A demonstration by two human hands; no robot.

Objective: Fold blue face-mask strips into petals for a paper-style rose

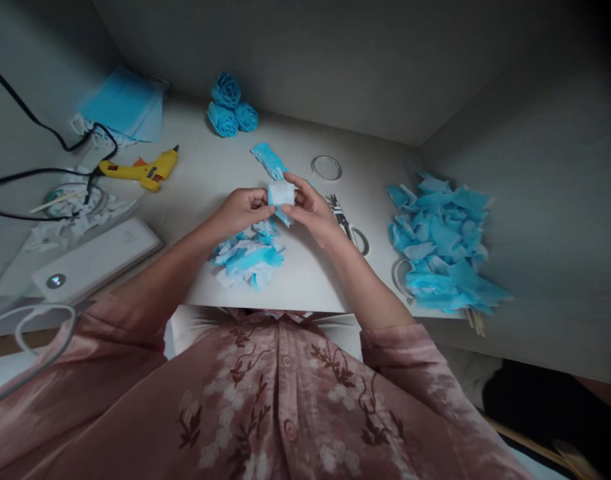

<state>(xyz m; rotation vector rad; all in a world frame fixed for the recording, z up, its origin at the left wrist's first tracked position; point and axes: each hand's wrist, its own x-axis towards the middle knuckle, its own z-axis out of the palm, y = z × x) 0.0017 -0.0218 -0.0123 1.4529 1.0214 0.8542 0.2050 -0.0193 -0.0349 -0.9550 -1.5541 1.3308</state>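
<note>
Between my two hands is a small piece of blue and white fabric [281, 195], like the face-mask material lying about. My left hand [243, 208] pinches its left edge with thumb and fingers. On the other side my right hand [311, 208] grips it, thumb in front and index finger raised along the top. Just beyond lies a blue fabric strip [268, 160]. Below my left hand sits a pile of blue and white scraps [250, 257]. Scissors [349, 225] with pale handles rest by my right wrist.
At the back stand several rolled blue fabric roses [226, 107]. Blue face masks [123, 107], a yellow glue gun [145, 168] with black cable and a white power bank [98, 260] occupy the left. A metal ring [327, 168] and a large blue fabric heap [440, 233] are rightward.
</note>
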